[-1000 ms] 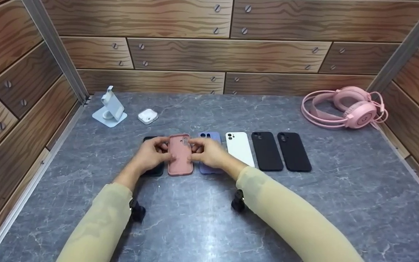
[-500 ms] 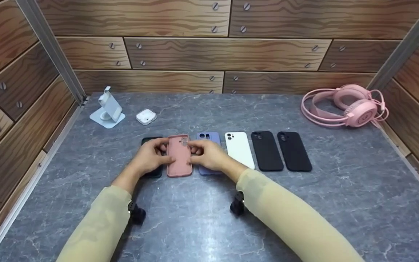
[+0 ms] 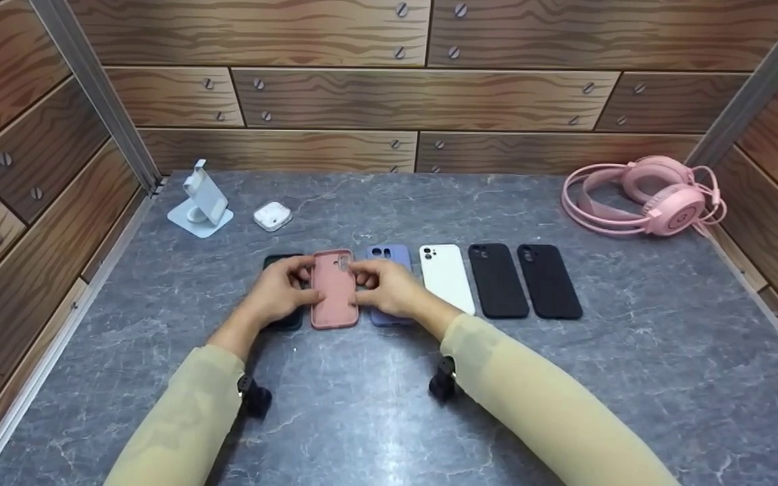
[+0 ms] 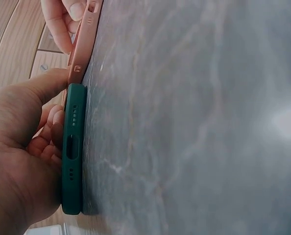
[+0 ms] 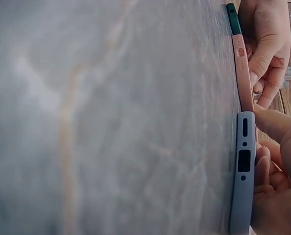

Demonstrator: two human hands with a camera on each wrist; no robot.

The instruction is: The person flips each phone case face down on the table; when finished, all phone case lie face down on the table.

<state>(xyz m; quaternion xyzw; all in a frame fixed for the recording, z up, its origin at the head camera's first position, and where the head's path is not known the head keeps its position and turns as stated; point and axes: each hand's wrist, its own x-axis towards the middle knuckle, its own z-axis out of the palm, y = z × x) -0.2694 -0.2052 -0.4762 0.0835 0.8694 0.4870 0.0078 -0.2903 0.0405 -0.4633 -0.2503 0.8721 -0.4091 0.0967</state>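
Pink phone case flat on the surface, pinched along its sides by both hands.
Left hand and right hand each hold an edge between thumb and forefinger; their remaining fingers are bent and partly hidden, so their exact contact is unclear. It lies between a dark green case, mostly covered by the left hand in the head view, and a purple case, half covered by the right and cut off at the right wrist view's lower edge.
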